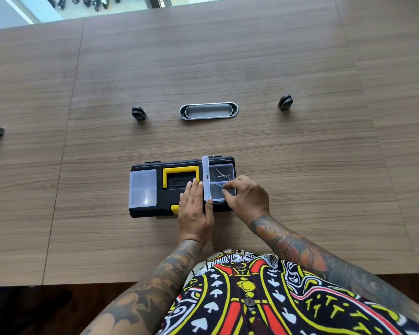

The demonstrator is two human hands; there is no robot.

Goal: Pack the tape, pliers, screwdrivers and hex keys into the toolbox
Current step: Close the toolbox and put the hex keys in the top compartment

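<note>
Hex keys (219,175) lie in the toolbox (169,187) lid's right organizer compartment; right hand (246,197) pinches one thin key there. Left hand (196,209) rests flat, propping the clear flap (205,177) upright. Keys: light, rigid, slippery steel; grip at the bend

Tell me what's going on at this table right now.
A person is packing a black plastic toolbox with a yellow handle on the wooden table. The left hand props up the clear lid of the right top compartment, while the right hand sets a small metal hex key inside. Another hex key already lies there. The main lid looks closed.
</note>
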